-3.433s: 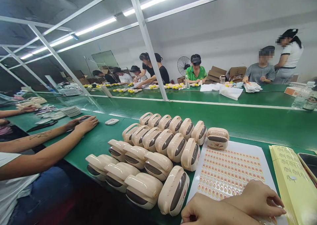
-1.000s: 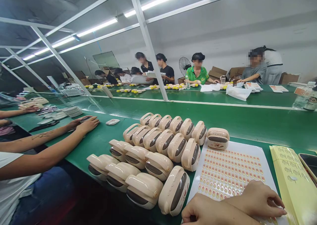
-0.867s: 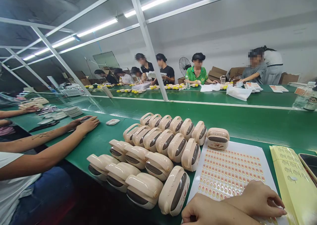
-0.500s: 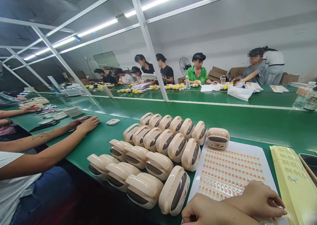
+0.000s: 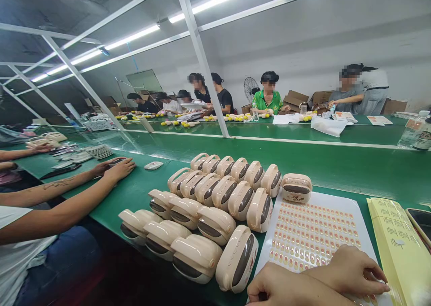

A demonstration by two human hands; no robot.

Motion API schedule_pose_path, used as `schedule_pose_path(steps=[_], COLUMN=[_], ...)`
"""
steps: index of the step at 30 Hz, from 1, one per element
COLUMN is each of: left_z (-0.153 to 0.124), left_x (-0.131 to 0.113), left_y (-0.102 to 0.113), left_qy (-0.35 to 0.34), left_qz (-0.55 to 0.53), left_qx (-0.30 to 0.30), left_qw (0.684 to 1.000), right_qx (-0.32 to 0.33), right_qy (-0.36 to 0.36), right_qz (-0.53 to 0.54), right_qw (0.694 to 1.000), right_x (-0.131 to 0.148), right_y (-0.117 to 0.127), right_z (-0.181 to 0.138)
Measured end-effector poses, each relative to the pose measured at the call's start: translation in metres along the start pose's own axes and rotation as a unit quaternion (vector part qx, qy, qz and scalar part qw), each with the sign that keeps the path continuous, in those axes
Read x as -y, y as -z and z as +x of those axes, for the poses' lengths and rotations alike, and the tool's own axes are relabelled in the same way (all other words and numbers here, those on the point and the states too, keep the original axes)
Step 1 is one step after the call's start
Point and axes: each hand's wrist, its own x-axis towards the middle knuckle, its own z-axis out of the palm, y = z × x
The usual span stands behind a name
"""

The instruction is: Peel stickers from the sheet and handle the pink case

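My forearms cross at the lower right over a white sheet of small oval stickers (image 5: 314, 229). My left hand (image 5: 353, 270) rests on the sheet's right part, with fingers loosely bent and apart and nothing visible in them. In front of it, my right hand (image 5: 276, 286) lies by the sheet's lower left edge. Its fingers are curled in and partly cut off by the frame; no object shows there. The nearest beige case with a dark oval panel (image 5: 237, 259) stands just left of my right hand. Another beige case (image 5: 296, 188) sits on the sheet's top edge.
Several beige cases (image 5: 193, 256) stand in rows to the left. Yellow label sheets (image 5: 392, 243) and a dark-screened device (image 5: 420, 223) lie at right. A co-worker's hands (image 5: 117, 169) hold a dark item at left. Across the green bench, people work near bottles (image 5: 412, 131).
My hands and the beige cases stay where they were. Across the bench, the person in grey has drawn an arm in and lifted a hand. A standing person in black has shifted right.
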Motion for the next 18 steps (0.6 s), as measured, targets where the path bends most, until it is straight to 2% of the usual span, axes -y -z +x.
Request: schedule_pose_path(steps=[18], left_z=[-0.0005], left_x=[0.0011], left_y=[0.0004], left_qy=[-0.008], left_qz=[0.006], left_qx=[-0.005], left_qw=[1.000], right_qx=[0.001], right_qy=[-0.006], right_qz=[-0.010], right_qw=[1.000], right_x=[-0.0041], right_y=[-0.0020], right_z=[0.0013])
